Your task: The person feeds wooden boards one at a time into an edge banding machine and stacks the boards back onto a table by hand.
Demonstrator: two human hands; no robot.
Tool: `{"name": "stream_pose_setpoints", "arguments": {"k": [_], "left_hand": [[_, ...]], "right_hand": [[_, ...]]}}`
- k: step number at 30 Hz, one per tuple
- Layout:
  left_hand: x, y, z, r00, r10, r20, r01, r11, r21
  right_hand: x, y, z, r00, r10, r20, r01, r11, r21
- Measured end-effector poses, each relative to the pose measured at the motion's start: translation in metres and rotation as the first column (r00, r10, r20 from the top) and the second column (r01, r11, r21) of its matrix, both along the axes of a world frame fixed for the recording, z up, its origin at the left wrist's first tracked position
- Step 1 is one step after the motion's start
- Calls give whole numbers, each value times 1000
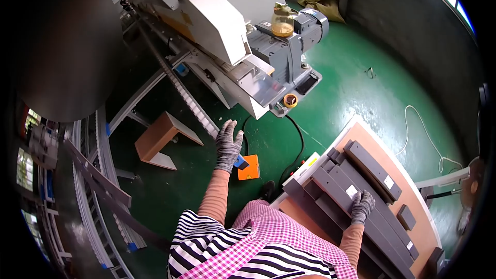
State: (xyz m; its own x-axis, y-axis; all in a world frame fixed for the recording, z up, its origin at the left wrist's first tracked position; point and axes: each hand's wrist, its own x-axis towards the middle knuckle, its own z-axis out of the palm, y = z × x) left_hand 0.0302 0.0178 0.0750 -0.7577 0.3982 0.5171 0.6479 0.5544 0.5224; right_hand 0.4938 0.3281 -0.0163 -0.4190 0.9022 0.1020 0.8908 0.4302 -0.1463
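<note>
My left hand [229, 147], in a grey knit glove, is stretched out over the near end of a narrow roller rail [194, 106]. Its fingers are apart and hold nothing that I can see. Just past the wrist shows a blue end cap [241, 163]. My right hand [363, 206], gloved the same way, lies on a stack of long dark grey panels [330, 182], close to a white label [352, 191]. Its fingers rest on the top face, slightly bent. A separate dark grey panel [373, 170] lies alongside, with a small dark block [406, 217] nearby.
A machine with a white housing [214, 18] and a grey motor [312, 28] stands ahead, carrying a jar [282, 23] and a tape roll [290, 101]. An orange box [249, 168], a brown board piece [155, 137] and black cable [301, 142] are on the green floor. Roller tracks [88, 196] run left.
</note>
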Motion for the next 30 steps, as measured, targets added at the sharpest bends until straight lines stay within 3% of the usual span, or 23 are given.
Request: {"name": "stream_pose_setpoints", "arguments": {"k": [4, 6, 11, 13, 30], "left_hand": [[7, 4, -6, 999, 46, 27, -44, 997, -63], [13, 8, 3, 997, 78, 18, -75, 987, -146], [8, 7, -5, 994, 106, -17, -107, 990, -96], [11, 6, -2, 994, 111, -5, -110, 979, -172], [14, 7, -2, 994, 92, -53, -96, 991, -93]], "right_hand": [[-4, -2, 7, 1000, -26, 1, 26, 1000, -15], [-3, -1, 8, 999, -51, 18, 53, 993, -107], [-6, -2, 12, 997, -61, 41, 65, 993, -100], [-7, -1, 13, 998, -55, 38, 59, 993, -98], [-10, -4, 16, 994, -103, 45, 107, 990, -93]]}}
